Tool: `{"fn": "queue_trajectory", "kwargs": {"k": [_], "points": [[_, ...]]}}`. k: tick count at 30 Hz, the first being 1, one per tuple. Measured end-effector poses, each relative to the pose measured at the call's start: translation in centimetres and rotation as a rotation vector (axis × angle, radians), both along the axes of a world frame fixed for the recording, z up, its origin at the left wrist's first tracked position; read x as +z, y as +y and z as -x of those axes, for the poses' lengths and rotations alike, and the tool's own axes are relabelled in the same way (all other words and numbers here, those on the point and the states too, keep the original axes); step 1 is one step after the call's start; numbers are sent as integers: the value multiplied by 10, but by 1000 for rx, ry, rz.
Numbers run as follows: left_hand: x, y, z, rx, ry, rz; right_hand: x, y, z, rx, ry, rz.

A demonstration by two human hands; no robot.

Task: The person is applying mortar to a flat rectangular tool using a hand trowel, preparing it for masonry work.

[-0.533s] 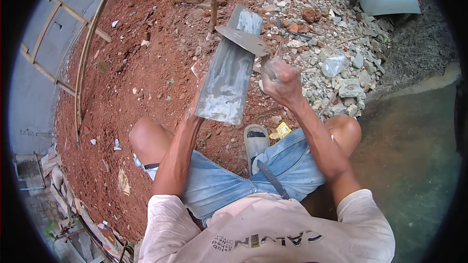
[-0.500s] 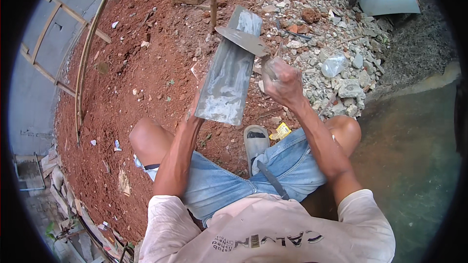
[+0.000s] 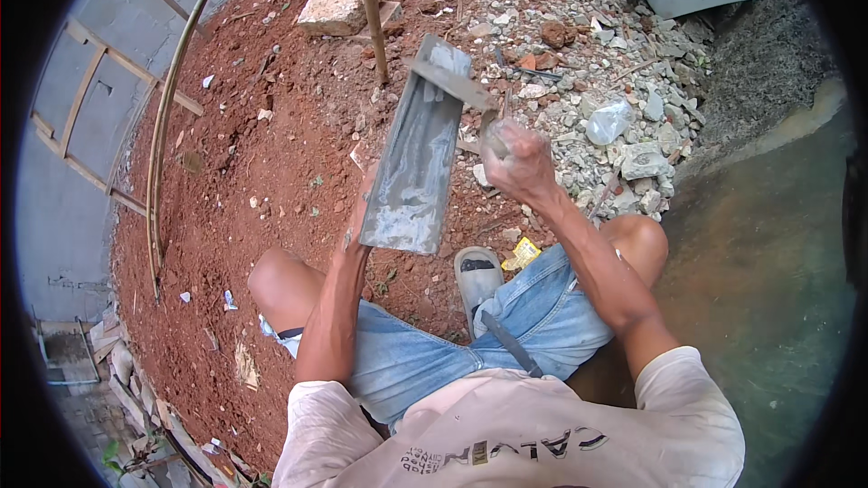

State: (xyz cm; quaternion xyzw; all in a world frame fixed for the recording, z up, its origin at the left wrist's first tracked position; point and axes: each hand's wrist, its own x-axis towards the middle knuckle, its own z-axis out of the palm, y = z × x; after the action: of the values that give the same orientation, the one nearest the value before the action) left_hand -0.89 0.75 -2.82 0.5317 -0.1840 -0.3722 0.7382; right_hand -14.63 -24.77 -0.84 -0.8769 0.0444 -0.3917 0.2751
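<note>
In front of me, a long rectangular plastering float (image 3: 411, 163) is tilted, its grey face streaked with pale wet mortar. My left hand (image 3: 369, 183) supports it from behind; the float hides the fingers. My right hand (image 3: 520, 158) is closed in a fist around the handle of a trowel (image 3: 452, 84). The trowel's narrow metal blade crosses the float near its far end, turned nearly edge-on and a little blurred. Whether the blade touches the face, I cannot tell.
Red soil (image 3: 262, 163) spreads ahead, with grey rubble (image 3: 637, 158) on the right. A wooden post (image 3: 371, 18) stands beside a pale block (image 3: 333, 9). Bent poles (image 3: 161, 126) rise at left. Murky water (image 3: 750, 271) lies to my right. A yellow wrapper (image 3: 522, 254) sits near my sandal (image 3: 477, 280).
The trowel blade has shifted toward the far end of the float and turned more edge-on. The float has come slightly nearer to me. The whole view has tilted a little.
</note>
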Motion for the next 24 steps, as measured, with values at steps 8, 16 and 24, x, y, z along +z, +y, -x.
{"fn": "queue_trajectory", "kwargs": {"k": [8,16,24], "points": [[-6,8,-24,15,36,20,-22,38,19,222,69,94],[-6,15,-27,42,44,15,-23,42,31,204,125,22],[3,18,-27,51,34,17,-19,4,-7,86,21,-44]]}}
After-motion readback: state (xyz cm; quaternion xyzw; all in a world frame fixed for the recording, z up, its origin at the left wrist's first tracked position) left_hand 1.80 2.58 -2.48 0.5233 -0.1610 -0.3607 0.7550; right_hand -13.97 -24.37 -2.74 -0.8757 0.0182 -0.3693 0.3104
